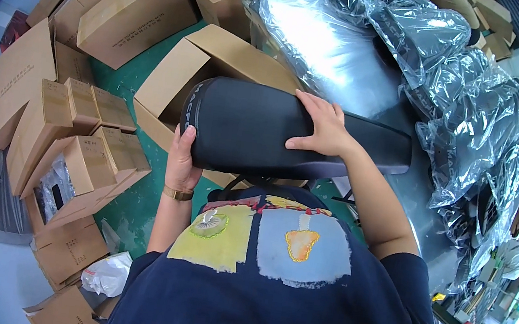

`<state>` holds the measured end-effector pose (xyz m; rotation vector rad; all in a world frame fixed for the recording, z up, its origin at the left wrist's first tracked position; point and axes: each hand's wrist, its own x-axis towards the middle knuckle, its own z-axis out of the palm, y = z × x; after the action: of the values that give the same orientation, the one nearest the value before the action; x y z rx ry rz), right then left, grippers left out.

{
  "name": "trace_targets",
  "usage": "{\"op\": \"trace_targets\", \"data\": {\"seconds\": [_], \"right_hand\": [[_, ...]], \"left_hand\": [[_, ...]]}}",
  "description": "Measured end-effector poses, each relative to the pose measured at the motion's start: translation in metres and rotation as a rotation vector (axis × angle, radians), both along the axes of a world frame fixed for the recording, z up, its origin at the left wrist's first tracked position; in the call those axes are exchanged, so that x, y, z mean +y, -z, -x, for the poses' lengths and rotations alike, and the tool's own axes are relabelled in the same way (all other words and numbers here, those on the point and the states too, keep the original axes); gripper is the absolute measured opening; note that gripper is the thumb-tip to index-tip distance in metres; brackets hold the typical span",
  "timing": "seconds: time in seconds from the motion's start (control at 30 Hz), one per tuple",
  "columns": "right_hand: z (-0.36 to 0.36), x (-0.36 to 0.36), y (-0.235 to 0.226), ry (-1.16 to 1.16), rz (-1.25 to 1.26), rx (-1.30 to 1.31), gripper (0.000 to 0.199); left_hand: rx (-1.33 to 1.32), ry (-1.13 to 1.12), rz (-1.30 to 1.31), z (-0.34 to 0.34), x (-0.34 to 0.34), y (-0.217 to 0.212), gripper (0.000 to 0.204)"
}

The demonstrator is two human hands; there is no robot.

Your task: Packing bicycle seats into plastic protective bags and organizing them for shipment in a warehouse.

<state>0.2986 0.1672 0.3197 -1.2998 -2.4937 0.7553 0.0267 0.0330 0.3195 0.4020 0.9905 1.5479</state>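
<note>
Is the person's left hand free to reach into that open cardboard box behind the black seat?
Probably not right now: the left hand grips the end of the black seat, which lies across the open cardboard box and covers much of its opening.

Around us on the green floor (133,207) we see many brown cardboard boxes (136,12), some shut and stacked, one open box (181,81) lying just ahead. To our right a table (340,60) is draped in clear plastic film, with crumpled plastic bags (473,106) heaped along it. A white bag (108,273) lies low on our left.
</note>
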Motion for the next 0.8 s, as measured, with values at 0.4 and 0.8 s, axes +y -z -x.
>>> {"op": "trace_targets", "data": {"seconds": [0.4,0.8], "right_hand": [[0.018,0.008,0.003,0.200,0.014,0.063,0.037],[0.006,0.011,-0.008,-0.041,0.200,-0.134,0.090]], "left_hand": [[0.022,-0.029,0.042,-0.002,-0.001,0.000,0.053],[0.022,-0.021,0.062,-0.002,-0.003,0.001,0.054]]}}
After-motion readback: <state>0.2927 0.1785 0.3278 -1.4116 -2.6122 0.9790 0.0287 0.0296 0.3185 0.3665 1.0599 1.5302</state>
